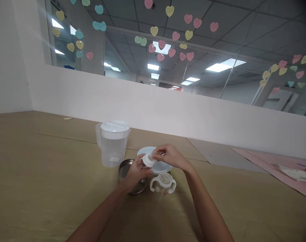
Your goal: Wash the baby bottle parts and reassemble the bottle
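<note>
A white bottle collar (pixel 148 160) with a clear nipple is held by my left hand (pixel 136 173), its fingers around the collar's side. My right hand (pixel 169 155) pinches the clear nipple at the collar's top. Below them a clear baby bottle (pixel 163 184) with two white handles stands upright on the table. Behind my hands lies a pale blue plate (pixel 144 150), partly covered by them. A round metal bowl (pixel 124 169) sits under and beside my left hand, which hides part of it.
A lidded translucent pitcher (pixel 113 144) stands behind the metal bowl, to the left. At the far right, a pink sheet (pixel 266 163) carries a plastic packet (pixel 295 173) and a pen. A white wall (pixel 142 104) and mirror run behind the brown table (pixel 54 174).
</note>
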